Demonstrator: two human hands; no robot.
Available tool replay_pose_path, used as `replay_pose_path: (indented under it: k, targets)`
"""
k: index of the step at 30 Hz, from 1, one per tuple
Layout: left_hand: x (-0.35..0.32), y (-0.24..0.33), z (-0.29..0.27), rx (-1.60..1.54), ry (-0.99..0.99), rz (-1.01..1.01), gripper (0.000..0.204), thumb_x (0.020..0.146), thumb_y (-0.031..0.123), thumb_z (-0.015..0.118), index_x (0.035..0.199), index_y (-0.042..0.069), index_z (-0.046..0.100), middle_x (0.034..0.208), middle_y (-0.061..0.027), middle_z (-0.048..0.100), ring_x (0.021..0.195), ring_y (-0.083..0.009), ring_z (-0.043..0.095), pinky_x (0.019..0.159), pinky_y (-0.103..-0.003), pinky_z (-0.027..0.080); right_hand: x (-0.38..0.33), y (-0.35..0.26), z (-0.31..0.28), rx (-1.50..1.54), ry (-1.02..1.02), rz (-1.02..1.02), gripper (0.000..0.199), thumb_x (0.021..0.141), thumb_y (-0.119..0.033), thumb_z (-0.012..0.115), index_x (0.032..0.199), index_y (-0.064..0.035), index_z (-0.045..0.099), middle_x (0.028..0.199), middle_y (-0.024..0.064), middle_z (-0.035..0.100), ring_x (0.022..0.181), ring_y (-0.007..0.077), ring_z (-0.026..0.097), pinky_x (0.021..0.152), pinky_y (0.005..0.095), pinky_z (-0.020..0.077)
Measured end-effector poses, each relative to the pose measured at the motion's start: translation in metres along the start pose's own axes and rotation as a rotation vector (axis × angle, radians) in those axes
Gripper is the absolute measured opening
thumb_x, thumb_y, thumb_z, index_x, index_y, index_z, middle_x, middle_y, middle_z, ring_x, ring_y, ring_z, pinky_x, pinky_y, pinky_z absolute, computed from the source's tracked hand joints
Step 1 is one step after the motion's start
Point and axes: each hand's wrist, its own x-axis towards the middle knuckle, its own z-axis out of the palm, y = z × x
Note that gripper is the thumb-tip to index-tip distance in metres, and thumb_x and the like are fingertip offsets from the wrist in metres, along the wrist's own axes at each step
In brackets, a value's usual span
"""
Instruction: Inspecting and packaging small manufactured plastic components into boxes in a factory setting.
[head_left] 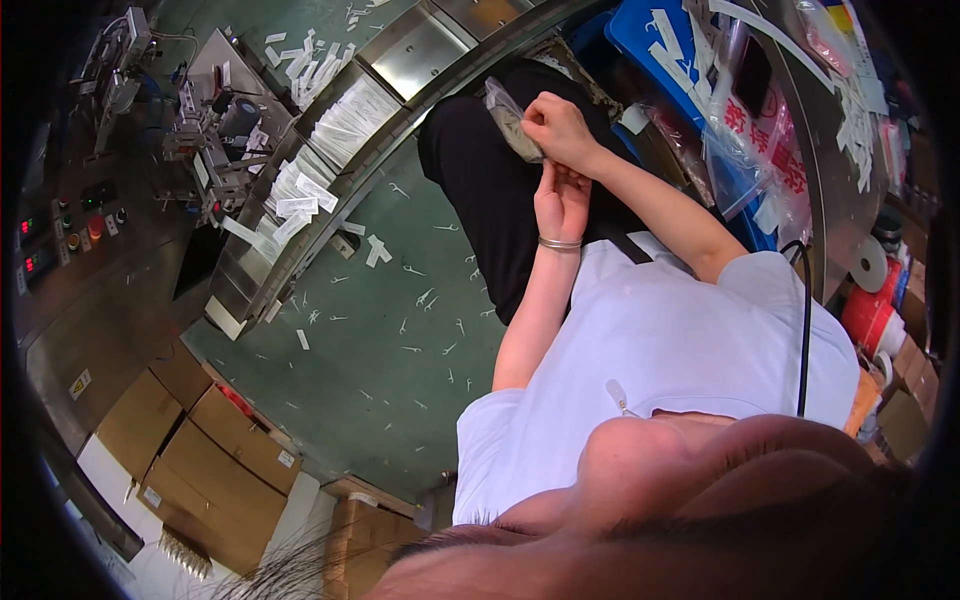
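Dark hair (520,572), left fingers (547,180), right fingers (541,109), both pinched on clear bag (507,117)

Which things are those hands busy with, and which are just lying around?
Busy with:
small see-through bag, at the left hand and right hand

Seemingly just lying around:
white pieces on the green floor
cardboard boxes

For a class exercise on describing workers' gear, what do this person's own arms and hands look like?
The left hand and right hand are ungloved. A silvery bracelet circles the left wrist; none shows on the right. The short sleeves are plain white with a faint lilac tint. A thin black cable runs by the right shoulder.
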Motion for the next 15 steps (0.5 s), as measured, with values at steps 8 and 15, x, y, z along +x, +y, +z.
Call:
replay_pose_path:
  k: [8, 15]
  targets:
    - [0.014, -0.01, 0.01, -0.004, 0.065, -0.037, 0.022, 0.093, 0.028, 0.046, 0.093, 0.009, 0.056, 0.085, 0.0018, 0.056, 0.076, -0.01, 0.047, 0.073, -0.024, 0.038, -0.002, 0.023, -0.008, 0.159, -0.053, 0.101, 0.015, 0.069, -0.011, 0.065, 0.073, 0.0027, 0.061, 0.073, 0.0098, 0.057, 0.065, 0.0189, 0.059, 0.059, 0.0289, 0.0466]
    - [0.015, -0.014, -0.013, 0.021, -0.022, 0.003, 0.021, 0.093, 0.028, 0.046, 0.091, 0.01, 0.056, 0.079, 0.0035, 0.053, 0.071, -0.0097, 0.046, 0.069, -0.024, 0.038, -0.008, 0.026, -0.003, 0.232, -0.074, 0.148, 0.014, 0.07, -0.01, 0.066, 0.073, 0.0028, 0.061, 0.072, 0.0075, 0.057, 0.064, 0.0148, 0.057, 0.059, 0.026, 0.0456]
